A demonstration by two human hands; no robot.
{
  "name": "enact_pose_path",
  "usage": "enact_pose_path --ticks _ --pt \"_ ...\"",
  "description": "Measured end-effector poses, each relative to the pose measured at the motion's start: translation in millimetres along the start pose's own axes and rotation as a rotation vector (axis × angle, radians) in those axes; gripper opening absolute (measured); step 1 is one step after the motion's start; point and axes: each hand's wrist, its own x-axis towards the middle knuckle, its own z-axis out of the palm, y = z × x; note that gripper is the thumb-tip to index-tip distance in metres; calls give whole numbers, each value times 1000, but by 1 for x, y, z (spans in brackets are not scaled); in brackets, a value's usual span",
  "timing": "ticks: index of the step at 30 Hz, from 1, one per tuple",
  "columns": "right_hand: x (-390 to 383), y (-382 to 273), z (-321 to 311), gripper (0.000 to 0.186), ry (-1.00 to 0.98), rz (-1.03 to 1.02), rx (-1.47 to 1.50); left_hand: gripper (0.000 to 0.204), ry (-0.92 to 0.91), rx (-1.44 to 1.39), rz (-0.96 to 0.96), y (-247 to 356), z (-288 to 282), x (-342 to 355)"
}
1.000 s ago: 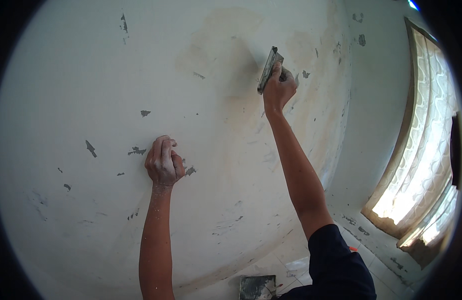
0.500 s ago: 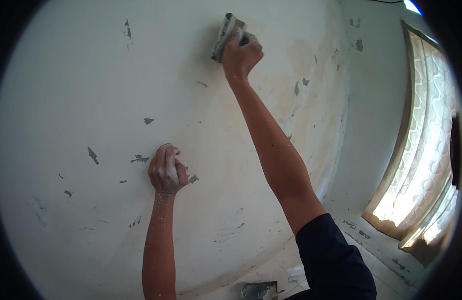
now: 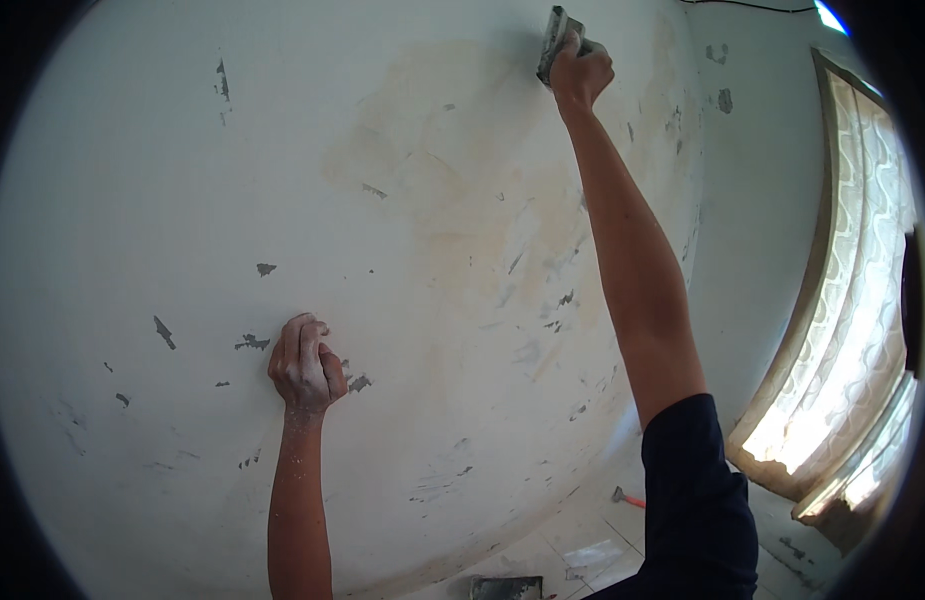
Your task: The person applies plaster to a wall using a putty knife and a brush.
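My right hand is high on the patchy white wall, shut round a grey, dust-coated rectangular hand tool held against the surface near a pale beige stain. Low and left of centre, my left hand, dusted white, rests on the wall with curled fingers, beside small flaked grey patches. Whether anything lies under those fingers is hidden.
A side wall meets this one at the right, with a bright curtained window and a cable along the top. Below lie pale floor tiles, a dark square object and an orange-handled scraper.
My right hand and tool went up and left, then right to a higher spot on the wall. My left hand stays at the same patch; the view has shifted slightly.
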Motion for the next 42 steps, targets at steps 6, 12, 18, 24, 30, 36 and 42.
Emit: enact_pose_path --ticks 6,12,18,24,30,36,42 --pt "-36 -12 35 30 -42 -540 -50 26 -4 69 -14 4 1 4" --pt "-72 -37 7 27 -262 -524 241 23 16 51 -29 -4 1 -1" --pt "15 22 -15 32 -192 -17 131 25 8 118 -30 1 0 0" --pt "36 42 -5 32 -156 -149 122 26 6 116 -25 5 7 -1" --pt "-47 -23 9 31 -183 -346 202 27 12 139 -3 0 1 0" --pt "-42 -34 -8 34 -414 -216 314 28 10 108 -2 -4 4 -2" --pt "19 16 3 32 -86 -210 -36 27 -15 107 -15 9 3 2"
